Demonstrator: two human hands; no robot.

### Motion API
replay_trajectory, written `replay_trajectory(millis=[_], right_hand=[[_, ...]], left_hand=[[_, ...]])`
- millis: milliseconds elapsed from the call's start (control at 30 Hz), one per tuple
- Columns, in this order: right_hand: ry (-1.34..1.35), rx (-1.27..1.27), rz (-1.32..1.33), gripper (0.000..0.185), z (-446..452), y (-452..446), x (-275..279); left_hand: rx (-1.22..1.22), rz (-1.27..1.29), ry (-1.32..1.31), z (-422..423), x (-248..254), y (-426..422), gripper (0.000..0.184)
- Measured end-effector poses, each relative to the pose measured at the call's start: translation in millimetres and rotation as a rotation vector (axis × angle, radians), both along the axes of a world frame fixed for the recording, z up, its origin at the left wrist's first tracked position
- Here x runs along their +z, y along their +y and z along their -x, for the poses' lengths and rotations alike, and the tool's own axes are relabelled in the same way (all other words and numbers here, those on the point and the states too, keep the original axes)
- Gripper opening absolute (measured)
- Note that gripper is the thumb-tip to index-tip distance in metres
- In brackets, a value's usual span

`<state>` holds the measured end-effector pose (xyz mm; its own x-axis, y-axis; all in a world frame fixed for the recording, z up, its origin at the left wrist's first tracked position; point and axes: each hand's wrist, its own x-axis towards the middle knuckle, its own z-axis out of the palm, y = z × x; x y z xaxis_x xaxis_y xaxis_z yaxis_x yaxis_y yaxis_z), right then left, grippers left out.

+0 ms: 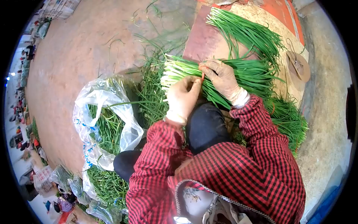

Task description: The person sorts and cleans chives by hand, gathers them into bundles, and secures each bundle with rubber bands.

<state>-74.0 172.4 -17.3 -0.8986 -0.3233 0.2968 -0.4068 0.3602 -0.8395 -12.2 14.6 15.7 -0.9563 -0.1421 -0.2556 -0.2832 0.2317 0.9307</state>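
Note:
A thick bunch of green chives [253, 74] with pale stem ends lies across in front of me, stems to the left. A thin orange-red tie [203, 75] goes around it near the stem end. My left hand [182, 97], in a thin pale glove, is closed with thumb and finger pinching the tie at the near side of the bunch. My right hand [223, 79], gloved too, rests over the bunch, fingertips closed on the tie at the top. Beyond it, another bunch of chives [250, 30] lies on a board [197, 39].
At left stands a clear plastic bag [100, 99] with loose greens. Scattered chive trimmings [154, 74] cover the floor beside it. More bunched chives [287, 121] lie at my right. A round spool-like disc [298, 66] sits at the far right. Bags and people line the far left.

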Motion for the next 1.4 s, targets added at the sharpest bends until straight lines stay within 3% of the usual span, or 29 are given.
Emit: replay_trajectory(millis=[33, 100, 200, 233, 300, 367, 433, 500, 567, 600, 633, 733, 767, 833, 967, 1033, 1100, 1233, 1400], right_hand=[[0.005, -0.002, -0.001, 0.014, -1, 0, 3], [0.008, -0.02, -0.071, 0.013, -9, -1, 14], [0.198, 0.009, -0.138, 0.011, -10, -8, 54], [0.294, -0.002, -0.153, 0.011, -9, -8, 68], [0.298, -0.031, -0.123, 0.01, -8, -7, 93], [0.318, -0.052, 0.038, 0.01, -15, -13, 108], [0.335, -0.033, 0.038, 0.011, -16, -8, 104], [0.452, -0.014, 0.014, 0.011, -16, -4, 86], [0.381, 0.009, -0.088, 0.01, -15, 6, 46], [0.22, -0.049, -0.038, 0.01, -17, 10, 15], [0.064, -0.106, 0.013, 0.01, -17, 9, 7], [-0.004, -0.063, 0.005, 0.009, -25, 15, 12], [0.003, -0.021, -0.001, 0.008, -23, 14, 14], [-0.026, -0.015, 0.045, 0.007, -19, 16, 11], [0.018, 0.006, 0.04, 0.006, -20, 18, 11], [0.019, 0.008, 0.032, 0.005, -22, 19, 9], [0.026, 0.005, 0.026, 0.005, -23, 19, 8], [-0.01, 0.026, 0.037, 0.006, -22, 20, 11], [-0.016, 0.068, 0.006, 0.007, -18, 24, 20]], left_hand=[[-0.001, 0.302, 0.196, -1, 5, -4, 0.023], [0.001, 0.669, 0.61, 12, 25, -20, 0.028], [-0.025, 1.049, 0.75, 39, 18, -39, 0.029], [-0.156, 0.823, 0.434, 42, 19, -46, 0.026], [-0.018, 0.5, 0.359, 34, 29, -43, 0.024], [0.02, 0.513, 0.474, 35, 28, -42, 0.022], [0.099, 0.554, 0.793, 37, 27, -39, 0.021], [0.086, 0.576, 0.873, 37, 6, -39, 0.025], [-0.01, 0.515, 0.699, 24, -27, -35, 0.032], [-0.061, 0.542, 0.631, 17, -61, -34, 0.041], [-0.086, 0.474, 0.648, 10, -63, -35, 0.051], [0.002, 0.036, 0.484, 0, -49, -34, 0.062], [0.041, 0.014, 0.517, 2, -45, -36, 0.062], [0.124, 0.099, 0.509, 5, -35, -50, 0.062], [0.158, 0.377, 0.601, 12, -7, -68, 0.042], [0.18, 0.366, 0.558, 14, 5, -70, 0.037], [0.031, 0.418, 0.392, 17, 10, -71, 0.035], [-0.21, 0.633, 0.399, 21, 0, -65, 0.026], [-0.284, 0.79, 0.461, 18, 15, -77, 0.012]])
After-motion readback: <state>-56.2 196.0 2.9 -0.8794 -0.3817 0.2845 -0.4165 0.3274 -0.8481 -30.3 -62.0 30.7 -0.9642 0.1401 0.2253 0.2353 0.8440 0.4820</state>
